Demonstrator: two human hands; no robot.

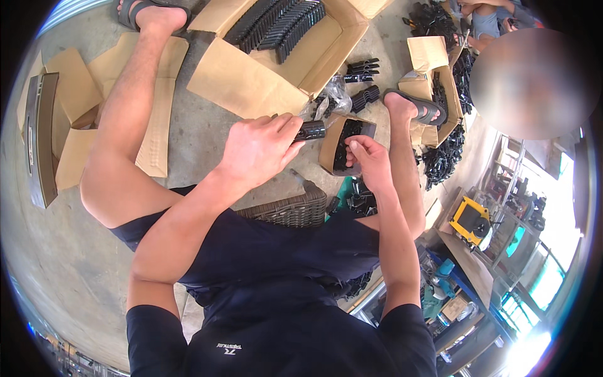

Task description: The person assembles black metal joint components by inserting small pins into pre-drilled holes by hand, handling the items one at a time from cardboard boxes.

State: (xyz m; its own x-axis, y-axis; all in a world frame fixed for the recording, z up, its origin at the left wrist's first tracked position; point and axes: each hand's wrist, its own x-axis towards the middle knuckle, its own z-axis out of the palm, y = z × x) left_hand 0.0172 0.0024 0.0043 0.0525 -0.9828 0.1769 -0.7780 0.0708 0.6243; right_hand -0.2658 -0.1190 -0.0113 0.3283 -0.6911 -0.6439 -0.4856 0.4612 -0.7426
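Observation:
My left hand point(260, 149) is closed around a short black cylindrical part point(309, 131). One end of it sticks out past my thumb and fingers, toward the right. Beside it, my right hand point(370, 162) hovers at a small open cardboard box point(329, 149) filled with small black pieces point(349, 133). The thumb and fingers of that hand are pinched together; whatever they hold, if anything, is too small to make out. Beyond my hands, a large open carton point(251, 78) contains rows of black parts point(276, 28) stacked neatly side by side.
Loose black parts point(364, 98) and a clear plastic bag point(338, 94) lie between the boxes. Another carton point(449, 97) stands by my right foot, near heaps of black pieces point(445, 157). A wicker basket point(286, 210) sits between my legs. Flattened cardboard point(154, 125) lies left. Another person point(487, 22) sits at upper right.

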